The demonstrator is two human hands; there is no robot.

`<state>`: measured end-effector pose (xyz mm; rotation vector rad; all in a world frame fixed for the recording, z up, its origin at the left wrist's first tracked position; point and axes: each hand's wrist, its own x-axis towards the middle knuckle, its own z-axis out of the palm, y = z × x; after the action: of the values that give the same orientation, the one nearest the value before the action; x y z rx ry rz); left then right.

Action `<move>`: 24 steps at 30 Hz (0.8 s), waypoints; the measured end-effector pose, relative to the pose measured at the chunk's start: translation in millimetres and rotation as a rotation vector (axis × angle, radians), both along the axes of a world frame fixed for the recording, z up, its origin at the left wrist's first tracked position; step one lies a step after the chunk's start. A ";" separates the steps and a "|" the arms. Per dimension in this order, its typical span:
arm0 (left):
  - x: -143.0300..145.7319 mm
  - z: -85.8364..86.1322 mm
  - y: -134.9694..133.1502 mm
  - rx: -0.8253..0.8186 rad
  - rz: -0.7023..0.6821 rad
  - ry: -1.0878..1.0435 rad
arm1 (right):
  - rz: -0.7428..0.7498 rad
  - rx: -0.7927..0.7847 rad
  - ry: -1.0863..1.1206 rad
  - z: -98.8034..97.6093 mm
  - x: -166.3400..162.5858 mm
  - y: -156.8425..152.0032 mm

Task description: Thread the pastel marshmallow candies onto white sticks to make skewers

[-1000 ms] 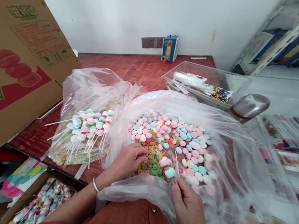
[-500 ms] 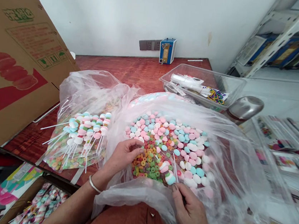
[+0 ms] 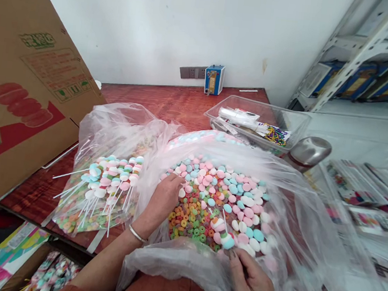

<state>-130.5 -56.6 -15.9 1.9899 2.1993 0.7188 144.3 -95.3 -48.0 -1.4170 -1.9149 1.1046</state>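
My left hand (image 3: 167, 197), with a silver bangle on the wrist, reaches into an open clear plastic bag (image 3: 139, 256). Its fingers are curled together at the left side of a heap of pink, white and blue candies (image 3: 207, 179); whatever they pinch is hidden. At the front of the heap my right hand (image 3: 252, 280) has thumb and finger closed at the near end of a candy skewer (image 3: 228, 241), whose white stick points away from me. Between the hands lie small ring-shaped candies (image 3: 191, 213) in orange, green and yellow.
Finished candy skewers (image 3: 113, 173) lie on another candy bag at the left. Behind stand a clear plastic tub (image 3: 215, 110), a steel flask (image 3: 310, 151) and a small blue device (image 3: 214, 79). A large cardboard box (image 3: 20, 97) borders the left; a shelf (image 3: 351, 56) stands right.
My left hand has moved away from me, from the ring candies to the pink and white ones, its fingers curling in. The skewer at my right hand has shifted slightly. The camera view has tilted up.
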 end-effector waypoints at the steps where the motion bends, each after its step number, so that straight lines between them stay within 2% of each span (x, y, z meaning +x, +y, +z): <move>1: -1.3 1.3 1.2 -0.003 -0.010 -0.009 | 0.001 0.001 0.004 -0.8 0.2 -0.1; 8: -4.6 3.6 -4.6 -0.224 -0.041 0.046 | -0.018 0.005 0.018 -0.6 -5.8 0.9; 14: -6.8 0.1 -6.7 -0.046 0.055 -0.109 | 0.002 0.004 0.029 -0.9 -8.2 2.6; 18: -4.5 -1.8 2.6 0.089 0.090 -0.067 | -0.037 0.018 0.021 -2.9 -9.9 1.6; 24: -4.9 -10.0 4.3 0.011 0.030 -0.051 | -0.010 0.010 0.031 -1.5 -7.3 1.5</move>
<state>-135.5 -52.3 -25.9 1.9259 2.2053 0.7775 137.0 -93.8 -49.6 -1.3946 -1.8869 1.1043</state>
